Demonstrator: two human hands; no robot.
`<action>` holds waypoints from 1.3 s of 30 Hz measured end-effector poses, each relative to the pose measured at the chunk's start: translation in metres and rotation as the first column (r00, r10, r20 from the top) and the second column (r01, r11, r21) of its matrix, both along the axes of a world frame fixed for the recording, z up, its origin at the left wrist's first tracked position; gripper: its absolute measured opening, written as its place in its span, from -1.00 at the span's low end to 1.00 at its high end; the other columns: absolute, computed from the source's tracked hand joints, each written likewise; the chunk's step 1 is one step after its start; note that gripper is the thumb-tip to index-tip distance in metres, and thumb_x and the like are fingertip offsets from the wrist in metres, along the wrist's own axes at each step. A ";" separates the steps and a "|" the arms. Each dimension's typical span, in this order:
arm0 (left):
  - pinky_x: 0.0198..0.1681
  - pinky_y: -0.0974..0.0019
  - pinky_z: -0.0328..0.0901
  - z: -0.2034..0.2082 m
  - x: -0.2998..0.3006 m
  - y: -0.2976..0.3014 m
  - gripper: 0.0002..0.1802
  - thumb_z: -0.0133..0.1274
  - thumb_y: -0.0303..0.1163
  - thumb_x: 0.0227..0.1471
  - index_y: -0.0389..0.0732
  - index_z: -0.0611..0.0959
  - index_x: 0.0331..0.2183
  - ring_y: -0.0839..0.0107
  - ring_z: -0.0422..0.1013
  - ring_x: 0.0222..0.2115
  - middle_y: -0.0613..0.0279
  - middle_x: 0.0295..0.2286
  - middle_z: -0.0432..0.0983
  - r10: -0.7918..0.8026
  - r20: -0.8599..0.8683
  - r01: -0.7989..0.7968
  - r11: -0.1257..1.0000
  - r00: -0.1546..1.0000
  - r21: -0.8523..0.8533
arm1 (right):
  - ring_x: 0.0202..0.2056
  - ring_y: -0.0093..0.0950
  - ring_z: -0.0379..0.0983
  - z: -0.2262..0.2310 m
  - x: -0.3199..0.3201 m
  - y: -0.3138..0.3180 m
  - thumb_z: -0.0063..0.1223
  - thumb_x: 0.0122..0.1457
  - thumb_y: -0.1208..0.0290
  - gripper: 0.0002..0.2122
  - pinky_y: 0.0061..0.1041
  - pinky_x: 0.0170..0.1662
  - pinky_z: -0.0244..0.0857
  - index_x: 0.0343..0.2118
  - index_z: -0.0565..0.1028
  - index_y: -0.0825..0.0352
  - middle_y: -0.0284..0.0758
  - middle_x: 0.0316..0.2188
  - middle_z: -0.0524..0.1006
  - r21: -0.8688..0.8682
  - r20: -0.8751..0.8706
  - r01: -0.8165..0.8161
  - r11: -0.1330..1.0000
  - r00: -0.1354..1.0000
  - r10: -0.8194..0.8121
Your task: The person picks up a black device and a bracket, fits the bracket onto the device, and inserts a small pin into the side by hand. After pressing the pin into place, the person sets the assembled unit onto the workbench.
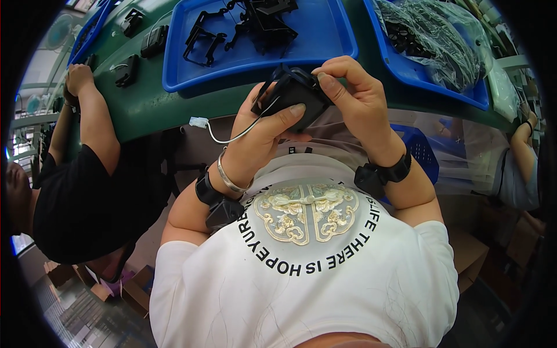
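Black plastic, a small boxy part (295,97) with a thin white wire ending in a white plug (198,122), sits above the green bench edge (145,107), left hand (264,130) closed underneath for support, right hand (354,93) pinching its top (fingers curled), likely steadying it for fitting.

Black part (293,95): matt plastic, w/ thin smooth white wire (232,138). Trays (325,35): glossy blue plastic. Bag (447,46): clear shiny film. Tabletop (151,107): matt green. Bracelet (229,180): polished metal.

Green workbench (145,104), cardboard boxes (136,290) on the floor.
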State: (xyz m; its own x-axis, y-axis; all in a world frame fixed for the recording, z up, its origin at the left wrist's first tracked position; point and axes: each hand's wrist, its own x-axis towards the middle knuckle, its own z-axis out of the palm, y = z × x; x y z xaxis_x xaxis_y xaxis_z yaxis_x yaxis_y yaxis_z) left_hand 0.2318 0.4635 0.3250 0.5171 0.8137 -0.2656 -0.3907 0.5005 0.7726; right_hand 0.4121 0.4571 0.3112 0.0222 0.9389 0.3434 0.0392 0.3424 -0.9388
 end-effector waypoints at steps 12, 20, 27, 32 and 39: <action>-0.31 0.38 0.47 -0.016 0.002 0.002 -0.61 0.11 -0.59 -0.07 -0.23 0.36 -0.18 0.44 0.45 -0.30 0.23 -0.34 0.46 0.149 -0.123 -0.087 0.909 0.981 0.408 | -0.34 -0.65 0.28 0.000 0.003 -0.002 0.07 0.13 0.44 -0.88 -0.72 -0.26 0.17 -0.34 0.50 0.38 -0.42 -0.39 0.41 0.066 0.120 0.052 0.996 0.991 -0.059; -0.34 0.37 0.48 -0.005 -0.001 0.002 -0.60 0.10 -0.60 -0.08 -0.23 0.35 -0.17 0.44 0.44 -0.30 0.21 -0.32 0.45 0.017 -0.094 -0.001 0.986 0.995 0.165 | -0.33 -0.61 0.31 0.001 0.015 -0.002 0.06 0.09 0.58 -0.88 -0.69 -0.23 0.20 -0.29 0.50 0.43 -0.36 -0.38 0.43 0.103 0.149 -0.119 0.987 0.983 0.103; -0.36 0.38 0.48 -0.002 0.003 0.002 -0.59 0.11 -0.60 -0.10 -0.23 0.35 -0.18 0.45 0.44 -0.33 0.18 -0.33 0.44 0.002 -0.114 0.012 0.992 0.994 0.127 | -0.41 -0.66 0.27 0.007 0.010 -0.006 0.05 0.13 0.50 -0.91 -0.73 -0.32 0.15 -0.42 0.47 0.42 -0.42 -0.48 0.41 0.049 0.205 -0.013 0.999 0.979 0.002; -0.36 0.39 0.48 -0.008 0.003 0.007 -0.58 0.13 -0.60 -0.11 -0.25 0.34 -0.18 0.47 0.45 -0.39 0.19 -0.34 0.45 0.039 -0.335 0.080 0.939 0.941 0.334 | -0.49 -0.71 0.21 0.009 0.019 -0.001 0.03 0.16 0.41 -0.83 -0.76 -0.39 0.09 -0.50 0.42 0.37 -0.50 -0.57 0.37 -0.271 0.262 -0.066 0.960 0.955 0.139; -0.42 0.48 0.41 -0.008 0.001 0.008 -0.55 0.17 -0.58 -0.14 -0.26 0.35 -0.18 0.55 0.44 -0.43 0.21 -0.36 0.46 0.035 -0.327 0.096 0.921 0.945 0.377 | -0.55 -0.71 0.13 -0.002 0.019 -0.004 -0.02 0.20 0.31 -0.75 -0.71 -0.49 0.04 -0.54 0.37 0.36 -0.52 -0.60 0.31 -0.057 0.154 -0.067 0.996 0.985 0.075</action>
